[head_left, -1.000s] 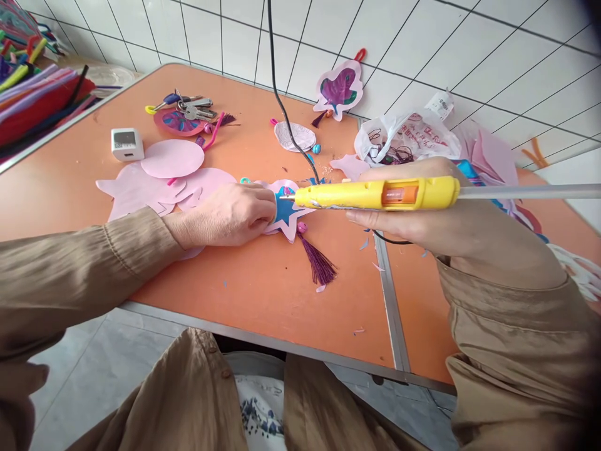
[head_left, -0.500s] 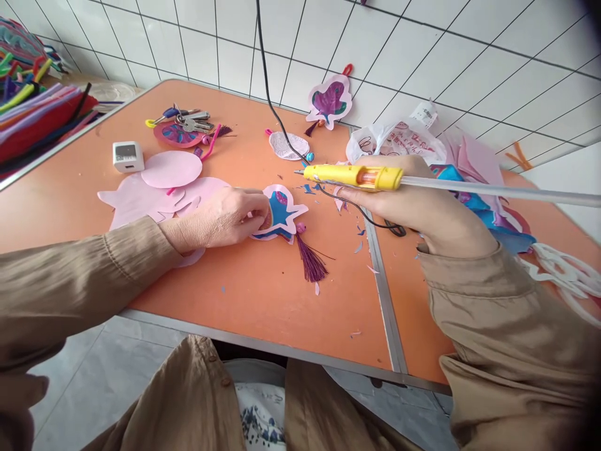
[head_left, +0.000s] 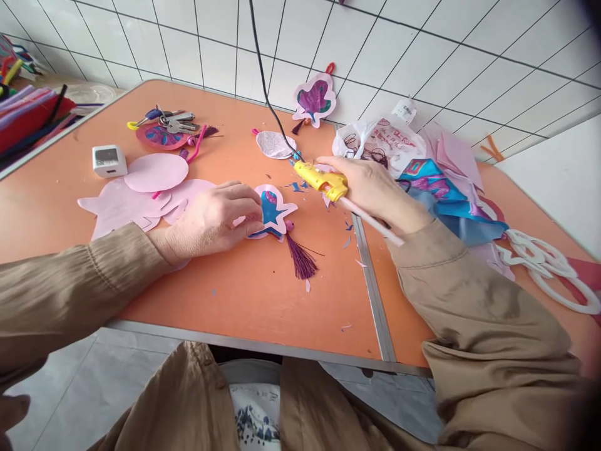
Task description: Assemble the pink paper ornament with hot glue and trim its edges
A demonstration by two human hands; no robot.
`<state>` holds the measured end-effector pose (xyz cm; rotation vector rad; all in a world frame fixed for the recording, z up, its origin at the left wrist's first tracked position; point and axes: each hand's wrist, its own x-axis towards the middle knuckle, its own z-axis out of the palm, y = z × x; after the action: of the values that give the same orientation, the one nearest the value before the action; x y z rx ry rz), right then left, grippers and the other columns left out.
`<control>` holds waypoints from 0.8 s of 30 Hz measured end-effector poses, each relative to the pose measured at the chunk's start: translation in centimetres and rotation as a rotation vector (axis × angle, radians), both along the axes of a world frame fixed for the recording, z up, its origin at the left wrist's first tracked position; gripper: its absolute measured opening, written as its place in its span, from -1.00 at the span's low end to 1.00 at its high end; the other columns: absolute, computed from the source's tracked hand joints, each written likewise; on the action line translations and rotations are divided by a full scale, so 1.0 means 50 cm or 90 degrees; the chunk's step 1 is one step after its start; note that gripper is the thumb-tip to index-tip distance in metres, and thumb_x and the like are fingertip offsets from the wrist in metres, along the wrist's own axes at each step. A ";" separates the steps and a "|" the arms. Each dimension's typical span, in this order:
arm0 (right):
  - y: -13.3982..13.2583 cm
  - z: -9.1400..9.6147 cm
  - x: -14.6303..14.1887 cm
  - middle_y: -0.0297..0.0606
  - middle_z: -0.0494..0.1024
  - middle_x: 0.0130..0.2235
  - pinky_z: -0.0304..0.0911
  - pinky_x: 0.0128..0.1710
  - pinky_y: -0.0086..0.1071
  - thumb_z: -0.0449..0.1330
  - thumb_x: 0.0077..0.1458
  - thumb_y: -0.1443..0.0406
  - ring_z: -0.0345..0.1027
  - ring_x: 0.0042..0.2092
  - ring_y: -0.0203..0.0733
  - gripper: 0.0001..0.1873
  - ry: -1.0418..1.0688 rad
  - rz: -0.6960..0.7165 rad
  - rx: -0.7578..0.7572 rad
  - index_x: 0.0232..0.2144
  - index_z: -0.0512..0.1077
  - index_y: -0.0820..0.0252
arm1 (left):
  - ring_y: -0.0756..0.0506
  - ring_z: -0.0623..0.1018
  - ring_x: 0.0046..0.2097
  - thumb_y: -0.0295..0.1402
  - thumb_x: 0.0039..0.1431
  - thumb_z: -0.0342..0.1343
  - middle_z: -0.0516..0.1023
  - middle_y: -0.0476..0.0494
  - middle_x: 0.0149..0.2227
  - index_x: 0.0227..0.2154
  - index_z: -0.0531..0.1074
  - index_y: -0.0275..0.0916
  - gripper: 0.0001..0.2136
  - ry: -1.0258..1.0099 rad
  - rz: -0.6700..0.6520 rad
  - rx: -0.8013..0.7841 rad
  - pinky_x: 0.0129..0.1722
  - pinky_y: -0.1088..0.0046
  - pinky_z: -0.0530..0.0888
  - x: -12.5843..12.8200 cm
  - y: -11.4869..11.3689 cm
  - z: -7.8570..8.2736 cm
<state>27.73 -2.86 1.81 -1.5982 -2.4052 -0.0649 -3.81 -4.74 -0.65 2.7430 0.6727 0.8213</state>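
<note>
My left hand (head_left: pixel 220 216) is closed at the left side of a pink-edged blue cut-out pendant (head_left: pixel 271 216), thumb and curled fingers covering part of it. From the pendant's right side, a pink bead (head_left: pixel 289 225) and a dark purple tassel (head_left: pixel 303 258) lie spread on the table. Just beyond, my right hand (head_left: pixel 370 188) is closed around a yellow hot glue gun (head_left: pixel 323 180), its index finger stretched along the far side. The gun's nozzle points away to the left, and a glue stick (head_left: pixel 373 220) juts from its back. Some right fingers are hidden behind the gun.
Pink paper shapes (head_left: pixel 157 172), a white charger (head_left: pixel 109 161) and keys (head_left: pixel 177 120) lie left on the orange table (head_left: pixel 244 294). A purple pendant (head_left: pixel 314 100) leans on the tiled wall. A black cord (head_left: pixel 263 81) hangs down behind the gun. Blue fabric (head_left: pixel 451 200) lies right.
My right hand has turned and lowered the glue gun, so its stick now slopes toward me on the right. My left fingers have loosened slightly at the pendant. The view has shifted a little.
</note>
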 end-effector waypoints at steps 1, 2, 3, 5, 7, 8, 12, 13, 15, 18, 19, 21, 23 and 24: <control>0.005 -0.006 0.004 -0.10 0.61 0.13 0.39 -0.08 -0.09 0.26 0.06 0.31 0.55 0.04 0.21 -0.29 0.002 0.016 -0.014 0.28 0.35 0.06 | -0.13 0.62 -0.17 -0.25 0.40 0.06 0.68 -0.20 -0.18 -0.29 0.57 -0.21 -0.77 0.001 0.001 0.024 -0.19 0.34 0.50 0.002 -0.002 -0.001; 0.010 -0.012 0.008 -0.07 0.57 0.18 0.40 -0.03 -0.05 0.24 0.04 0.34 0.53 0.08 0.22 -0.26 0.002 0.033 -0.027 0.30 0.32 0.09 | -0.13 0.61 -0.18 -0.24 0.40 0.07 0.69 -0.18 -0.19 -0.29 0.58 -0.21 -0.77 0.002 0.006 0.048 -0.20 0.34 0.50 0.004 -0.004 -0.003; 0.015 -0.019 0.012 -0.04 0.54 0.21 0.40 0.03 -0.02 0.23 0.01 0.37 0.50 0.12 0.24 -0.23 -0.002 0.047 -0.038 0.31 0.31 0.12 | -0.13 0.60 -0.19 -0.25 0.40 0.08 0.69 -0.17 -0.21 -0.31 0.58 -0.21 -0.76 0.004 0.016 0.069 -0.22 0.34 0.49 0.006 -0.006 -0.005; 0.022 -0.030 0.017 -0.02 0.49 0.25 0.37 0.15 0.03 0.19 -0.05 0.45 0.43 0.21 0.23 -0.18 -0.013 0.063 -0.050 0.31 0.29 0.14 | -0.13 0.59 -0.20 -0.27 0.41 0.05 0.70 -0.15 -0.22 -0.35 0.59 -0.21 -0.73 -0.001 0.061 0.102 -0.25 0.34 0.48 0.008 -0.004 -0.009; 0.026 -0.038 0.019 -0.06 0.46 0.27 0.31 0.24 0.03 0.15 -0.09 0.49 0.35 0.29 0.18 -0.14 -0.016 0.065 -0.053 0.32 0.28 0.11 | -0.15 0.60 -0.18 -0.25 0.41 0.03 0.71 -0.15 -0.20 -0.35 0.60 -0.21 -0.70 -0.003 0.132 0.109 -0.24 0.31 0.49 0.004 0.003 -0.013; 0.026 -0.040 0.020 -0.08 0.45 0.28 0.29 0.28 0.02 0.14 -0.09 0.50 0.32 0.32 0.15 -0.12 -0.014 0.065 -0.054 0.33 0.27 0.10 | -0.17 0.61 -0.17 -0.24 0.41 0.02 0.71 -0.16 -0.20 -0.33 0.61 -0.22 -0.69 -0.004 0.169 0.105 -0.23 0.29 0.50 0.001 0.008 -0.014; 0.023 -0.045 0.021 -0.08 0.41 0.31 0.26 0.31 0.03 0.11 -0.09 0.51 0.26 0.36 0.14 -0.08 -0.012 0.053 -0.070 0.38 0.20 0.10 | -0.23 0.62 -0.12 -0.21 0.38 0.00 0.71 -0.24 -0.18 -0.24 0.63 -0.26 -0.67 0.020 0.242 0.062 -0.15 0.22 0.52 -0.013 0.029 -0.018; 0.023 -0.046 0.022 -0.08 0.40 0.32 0.26 0.32 0.04 0.10 -0.08 0.51 0.24 0.37 0.15 -0.08 -0.012 0.049 -0.075 0.38 0.20 0.10 | -0.24 0.62 -0.11 -0.22 0.38 -0.01 0.71 -0.25 -0.19 -0.25 0.64 -0.26 -0.67 0.027 0.242 0.053 -0.13 0.22 0.53 -0.014 0.032 -0.020; 0.025 -0.048 0.026 -0.08 0.38 0.34 0.26 0.33 0.04 0.09 -0.07 0.52 0.23 0.38 0.15 -0.09 -0.011 0.049 -0.082 0.38 0.21 0.11 | -0.23 0.62 -0.12 -0.24 0.37 -0.03 0.71 -0.25 -0.21 -0.25 0.65 -0.26 -0.65 0.042 0.230 0.039 -0.11 0.22 0.53 -0.014 0.035 -0.024; 0.029 -0.049 0.031 -0.11 0.39 0.33 0.26 0.33 0.09 0.07 -0.06 0.55 0.25 0.37 0.14 -0.12 -0.001 0.077 -0.077 0.34 0.26 0.06 | -0.21 0.63 -0.14 -0.30 0.36 -0.04 0.71 -0.22 -0.21 -0.24 0.66 -0.25 -0.67 0.042 0.208 0.037 -0.09 0.24 0.54 -0.012 0.037 -0.031; 0.029 -0.048 0.031 -0.12 0.41 0.31 0.27 0.31 0.11 0.05 -0.06 0.56 0.27 0.35 0.14 -0.13 0.003 0.086 -0.065 0.32 0.28 0.03 | -0.19 0.63 -0.14 -0.31 0.36 -0.04 0.71 -0.21 -0.21 -0.24 0.65 -0.25 -0.67 0.035 0.199 0.042 -0.08 0.24 0.55 -0.011 0.037 -0.032; 0.022 -0.039 0.021 -0.08 0.47 0.22 0.33 0.23 0.16 0.03 -0.04 0.58 0.36 0.27 0.18 -0.20 0.007 0.089 -0.012 0.25 0.35 0.05 | -0.17 0.63 -0.14 -0.34 0.35 -0.03 0.70 -0.19 -0.21 -0.28 0.65 -0.25 -0.69 0.008 0.177 0.059 -0.05 0.25 0.55 -0.011 0.037 -0.033; 0.006 -0.026 -0.002 -0.02 0.54 0.09 0.39 0.13 0.16 0.03 0.00 0.56 0.45 0.15 0.21 -0.36 0.014 0.108 0.059 0.11 0.46 0.13 | -0.15 0.63 -0.14 -0.35 0.38 -0.02 0.69 -0.19 -0.21 -0.32 0.63 -0.25 -0.70 -0.026 0.133 0.079 -0.06 0.28 0.56 -0.011 0.035 -0.029; -0.006 -0.019 -0.019 -0.01 0.56 0.03 0.41 0.08 0.13 0.05 0.03 0.55 0.48 0.08 0.20 -0.46 0.022 0.137 0.084 0.03 0.51 0.15 | -0.15 0.64 -0.13 -0.35 0.39 -0.01 0.69 -0.19 -0.21 -0.32 0.62 -0.25 -0.70 -0.043 0.100 0.088 -0.07 0.29 0.56 -0.010 0.032 -0.026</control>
<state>26.80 -3.15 0.88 -1.2665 -2.4749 -0.1519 -4.31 -3.13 -1.94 2.7968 0.8566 1.0258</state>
